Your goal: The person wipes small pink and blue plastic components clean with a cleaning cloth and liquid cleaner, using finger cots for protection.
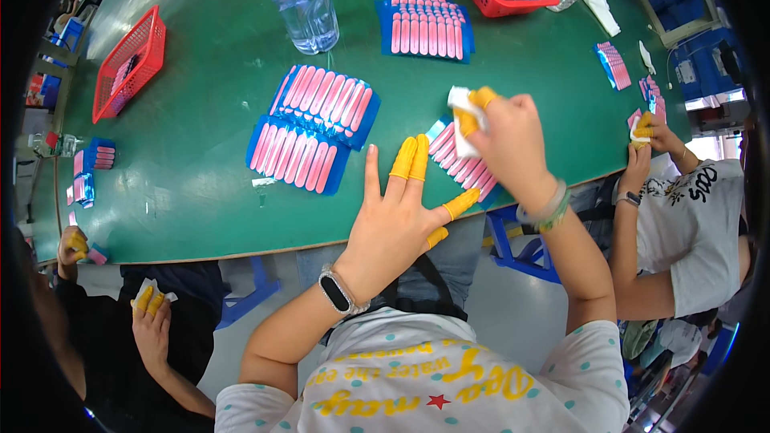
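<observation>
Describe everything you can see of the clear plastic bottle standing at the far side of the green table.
The clear plastic bottle stands upright on the green table, near its far edge. Its ribbed, see-through body looks filled with water, and a red label wraps the upper part. The top is cut off by the picture's edge. No hand touches it; the fanned pink strips on blue cards lie just in front.

the left hand (393,224) lies spread flat at the near edge of the green worktop (200,184), its fingers (413,156) capped in yellow. just beyond those fingers lies a blue card of pink strips (459,162). the right hand (509,140) pinches a white cloth (461,104) above that card. left of the fingers lie two more blue cards (313,128).
</observation>
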{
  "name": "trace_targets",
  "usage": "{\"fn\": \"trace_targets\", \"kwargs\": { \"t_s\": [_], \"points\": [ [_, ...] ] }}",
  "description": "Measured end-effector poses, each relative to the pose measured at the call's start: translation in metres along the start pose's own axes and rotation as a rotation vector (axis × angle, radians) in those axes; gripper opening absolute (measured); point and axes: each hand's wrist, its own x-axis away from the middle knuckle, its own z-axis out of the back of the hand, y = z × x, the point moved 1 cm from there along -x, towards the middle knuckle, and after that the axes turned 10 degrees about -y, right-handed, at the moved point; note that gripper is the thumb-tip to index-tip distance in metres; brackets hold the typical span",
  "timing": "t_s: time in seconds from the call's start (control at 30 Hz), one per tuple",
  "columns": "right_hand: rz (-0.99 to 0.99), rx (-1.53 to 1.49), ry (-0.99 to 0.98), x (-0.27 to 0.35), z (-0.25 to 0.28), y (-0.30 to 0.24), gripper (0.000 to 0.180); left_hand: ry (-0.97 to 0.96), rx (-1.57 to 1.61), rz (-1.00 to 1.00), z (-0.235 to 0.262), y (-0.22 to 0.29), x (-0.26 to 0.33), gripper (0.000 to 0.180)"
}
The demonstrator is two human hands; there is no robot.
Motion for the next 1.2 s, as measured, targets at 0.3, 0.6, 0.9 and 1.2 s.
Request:
{"fn": "trace_targets", "kwargs": {
  "t_s": [0.3, 0.6, 0.9, 1.2],
  "points": [
    [0.103, -0.007, -0.016, 0.012, -0.005, -0.001, 0.024, 0.043, -0.019, -0.004, -0.007, -0.001, -0.001, 0.046],
    [0.164, 0.093, 0.008, 0.017, 0.001, 0.001, 0.017, 0.052, -0.069, 0.004, -0.006, -0.002, -0.001, 0.050],
    [0.034, 0.148, 0.093, 0.018, 0.004, 0.025, 0.015, 0.002, -0.068, 0.031, -0.008, -0.001, 0.001, 0.080],
    [-0.096, 0.110, 0.084, 0.043, 0.015, 0.020, 0.018, 0.011, -0.143, 0.061, -0.008, 0.002, -0.003, 0.077]
  ]
}}
